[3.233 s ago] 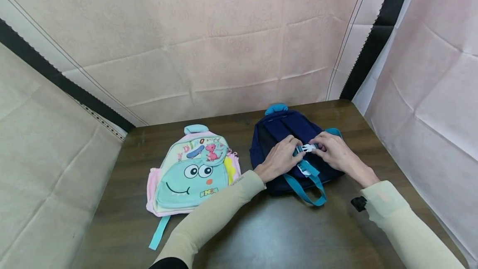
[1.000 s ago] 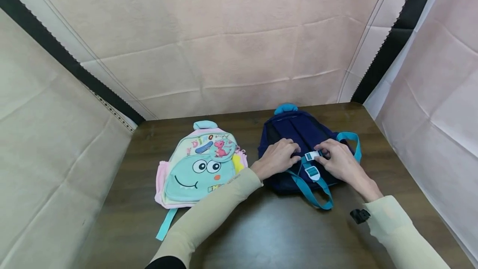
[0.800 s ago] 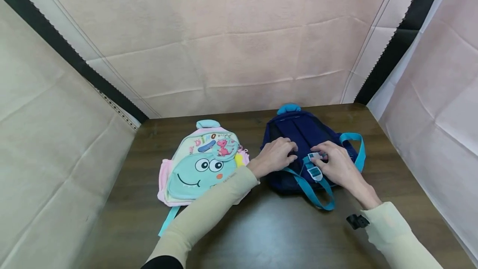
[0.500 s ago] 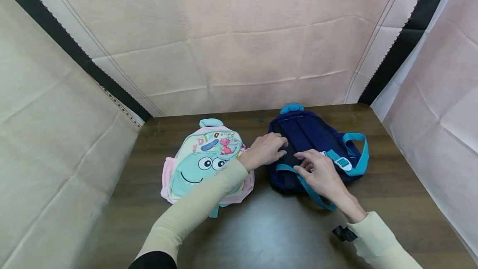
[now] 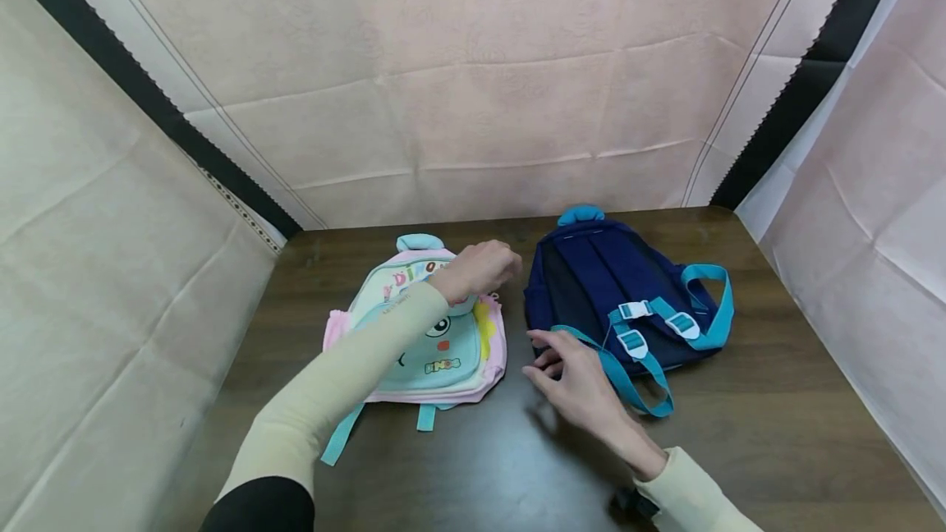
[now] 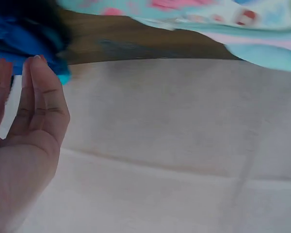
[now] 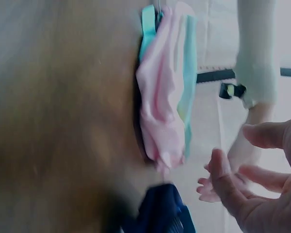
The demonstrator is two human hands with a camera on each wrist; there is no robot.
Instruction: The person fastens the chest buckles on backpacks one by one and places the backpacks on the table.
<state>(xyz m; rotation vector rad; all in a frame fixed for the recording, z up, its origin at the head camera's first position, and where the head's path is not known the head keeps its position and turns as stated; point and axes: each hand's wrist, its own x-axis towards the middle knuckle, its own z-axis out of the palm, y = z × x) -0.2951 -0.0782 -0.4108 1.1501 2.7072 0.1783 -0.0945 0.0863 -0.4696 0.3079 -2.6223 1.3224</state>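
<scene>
A navy blue child's backpack (image 5: 591, 269) lies with its strap side up on the table. Across its lower part runs a turquoise strap whose white buckle (image 5: 635, 310) is fastened. To its left is a mint and pink backpack (image 5: 432, 372) with a cartoon face, partly covered by the left arm. My left hand (image 5: 484, 268) hovers over the mint backpack's upper right side; its fingers are loosely bent around nothing, as the left wrist view also shows. In front of the navy backpack's lower left corner, my right hand (image 5: 576, 380) is in the air, thumb and fingers apart, holding nothing.
Both backpacks rest on a dark brown wooden table (image 5: 488, 474). Pale fabric walls (image 5: 480, 105) with black edging stand behind and at both sides. A loose turquoise strap loop (image 5: 658, 409) hangs over the navy backpack's front edge.
Both hands were at the navy backpack's strap buckle. They have let go and moved left, the left hand over the mint backpack. The buckled strap now lies on the navy backpack.
</scene>
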